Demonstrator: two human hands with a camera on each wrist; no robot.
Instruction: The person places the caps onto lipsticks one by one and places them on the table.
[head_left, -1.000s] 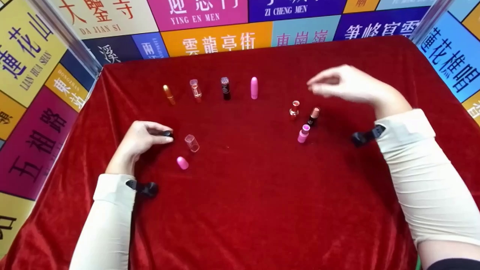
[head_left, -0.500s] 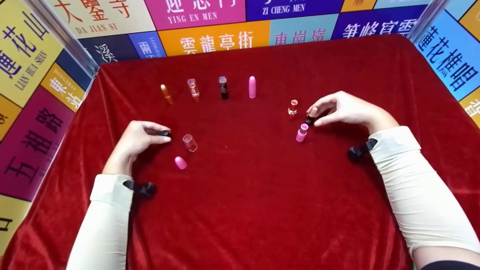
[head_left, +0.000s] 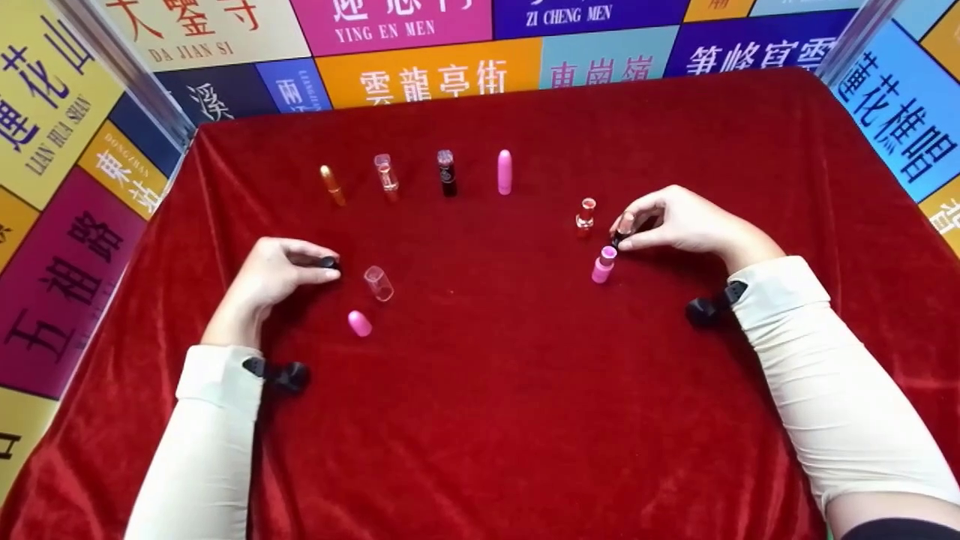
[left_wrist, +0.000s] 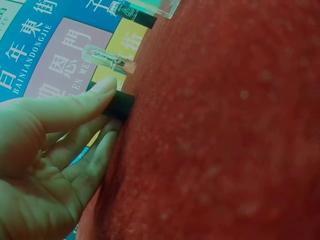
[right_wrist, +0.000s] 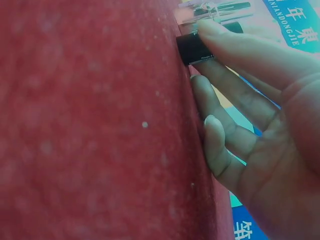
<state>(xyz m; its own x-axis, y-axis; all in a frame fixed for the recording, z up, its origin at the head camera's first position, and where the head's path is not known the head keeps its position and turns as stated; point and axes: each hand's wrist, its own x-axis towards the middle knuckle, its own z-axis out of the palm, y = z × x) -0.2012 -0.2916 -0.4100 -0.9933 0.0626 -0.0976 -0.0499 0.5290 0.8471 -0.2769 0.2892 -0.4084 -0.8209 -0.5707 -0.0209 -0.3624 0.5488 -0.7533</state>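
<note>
Cloth (head_left: 480,375), deep red, velvet-like pile, creased at the left and front edges; patterned panels (head_left: 431,79) with printed characters behind it. Left hand (head_left: 277,271): thumb and fingers pinching a black cap (head_left: 328,262), a smooth small cylinder, at the cloth's left side. Right hand (head_left: 679,225): thumb and forefinger pinching an uncapped lipstick (head_left: 619,238), dark glossy base with peach-toned bullet, upright on the cloth at right. Just beside it, one pink lipstick (head_left: 601,271), uncapped, cylindrical; near these, one red lipstick (head_left: 584,219), uncapped, with shiny metallic trim. Near the left hand, one transparent cap (head_left: 379,283), rigid, clear-walled; one pink cap (head_left: 360,323), opaque, round-ended. Far row, left to right: gold tube (head_left: 332,185), slender, metallic; clear-topped tube (head_left: 386,178), reddish base; black tube (head_left: 447,175), faceted top; pink tube (head_left: 505,172), smooth, domed. The head view alone takes in the whole arrangement and the peach bullet. The left wrist view adds the cap's straight dark wall meeting the cloth, and white print on the black tube. The right wrist view adds fine lettering near the held base's edge and the remaining fingers bent below it.
</note>
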